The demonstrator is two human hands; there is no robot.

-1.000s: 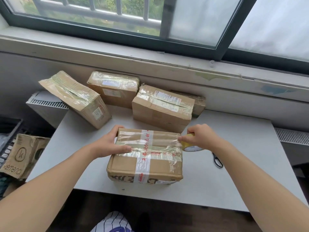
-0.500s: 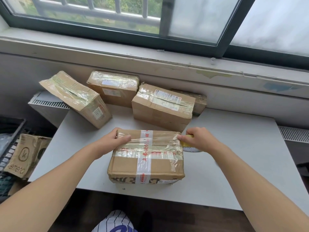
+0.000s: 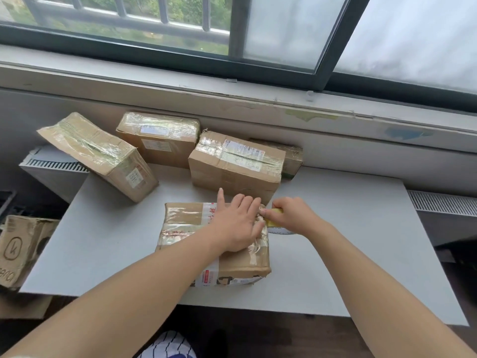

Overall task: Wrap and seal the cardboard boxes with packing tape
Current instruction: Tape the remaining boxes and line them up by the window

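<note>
A brown cardboard box [image 3: 185,228] with clear tape and a white-and-red printed strip lies near the front of the grey table [image 3: 108,244]. My left hand [image 3: 238,223] lies flat on the box's top right part, fingers straight, pressing the shiny tape down. My right hand [image 3: 294,215] is just off the box's right edge and grips the tape roll [image 3: 277,224], mostly hidden under the fingers; its yellowish side and white core show. The fingertips of both hands nearly meet at the box's far right corner.
Behind stand three taped boxes: a tilted box [image 3: 100,153] at left, a second box [image 3: 160,138] by the wall, a third box [image 3: 237,166] in the middle, with a smaller box [image 3: 293,157] behind it. A worn carton [image 3: 18,249] sits lower left off the table.
My left hand slid from the box's left end across the top to its right side. My right hand with the roll stayed at the right edge. The scissors are out of sight now.
</note>
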